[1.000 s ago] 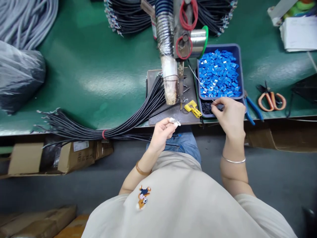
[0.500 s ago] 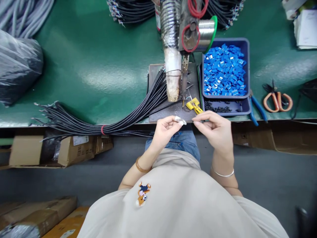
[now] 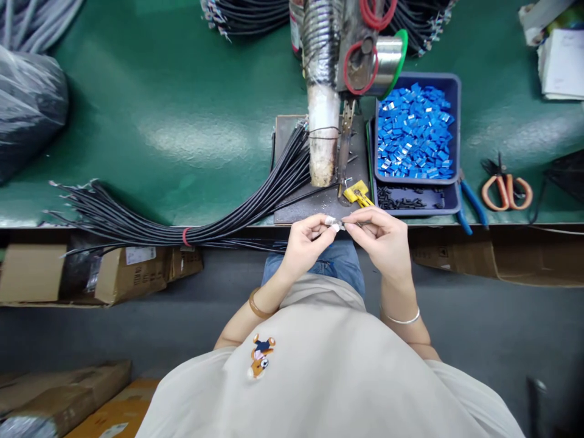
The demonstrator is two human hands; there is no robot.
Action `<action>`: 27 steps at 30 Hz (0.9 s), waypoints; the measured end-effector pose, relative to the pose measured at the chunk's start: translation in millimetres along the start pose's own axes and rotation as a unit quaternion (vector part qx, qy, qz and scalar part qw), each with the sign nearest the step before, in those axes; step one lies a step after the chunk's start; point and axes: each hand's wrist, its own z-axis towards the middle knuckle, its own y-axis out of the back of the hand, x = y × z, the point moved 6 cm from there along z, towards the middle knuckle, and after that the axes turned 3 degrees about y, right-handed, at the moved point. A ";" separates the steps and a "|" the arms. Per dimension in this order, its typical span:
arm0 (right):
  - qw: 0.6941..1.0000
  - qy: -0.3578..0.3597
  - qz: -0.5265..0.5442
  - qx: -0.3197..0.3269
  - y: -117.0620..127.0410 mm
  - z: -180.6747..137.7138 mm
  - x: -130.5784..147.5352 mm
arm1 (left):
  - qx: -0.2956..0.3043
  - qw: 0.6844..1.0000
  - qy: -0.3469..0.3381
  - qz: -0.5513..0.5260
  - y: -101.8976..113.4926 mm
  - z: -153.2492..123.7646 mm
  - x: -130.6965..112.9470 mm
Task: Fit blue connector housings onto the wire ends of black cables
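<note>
My left hand is closed in a pinch at the bench's front edge, with white wrapping on its fingertips. A tiny pale piece shows at those fingertips, too small to name. My right hand is pinched too, its fingertips meeting the left ones. A small dark thing sticks out from the right fingertips; its kind is unclear. Just beyond the hands, a yellow clip-like piece rests on a dark board. To the left lies a bundle of black cables tied with a red band.
A wrapped duct and a solder spool stand over the board. Right of them, a tray of blue connectors sits above one with small black parts. Blue-handled pliers and orange-handled scissors lie farther right.
My right hand has moved left, bringing its pinched fingertips from a short gap to meet the left hand's. The left hand stays nearly in place. The view has shifted slightly.
</note>
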 end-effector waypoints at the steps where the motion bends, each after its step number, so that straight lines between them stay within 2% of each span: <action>1: 1.000 -0.001 0.001 0.000 -0.1 -0.1 -0.3 | 0.001 1.000 0.001 -0.001 -0.3 0.0 0.1; 7: 0.999 -0.033 0.024 -0.001 2.4 -1.6 -5.0 | 0.009 0.999 0.033 -0.034 4.8 -1.0 4.2; 12: 0.999 0.015 0.007 0.042 -2.4 -1.8 5.0 | 0.028 0.997 0.068 -0.025 8.8 -1.5 7.4; 18: 0.998 0.013 -0.052 0.042 -3.2 -3.7 2.4 | 0.015 0.997 0.066 0.025 7.6 -2.1 4.7; 23: 0.995 0.040 -0.079 0.049 -6.6 -9.2 4.5 | 0.001 0.997 0.047 0.059 3.6 -5.3 2.5; 25: 0.992 0.076 -0.091 0.044 1.6 -10.4 9.7 | -0.011 0.998 0.047 0.044 4.1 -5.1 1.9; 27: 0.984 0.124 -0.128 -0.013 30.1 -8.5 12.4 | -0.026 0.998 0.057 0.012 6.5 -3.7 2.5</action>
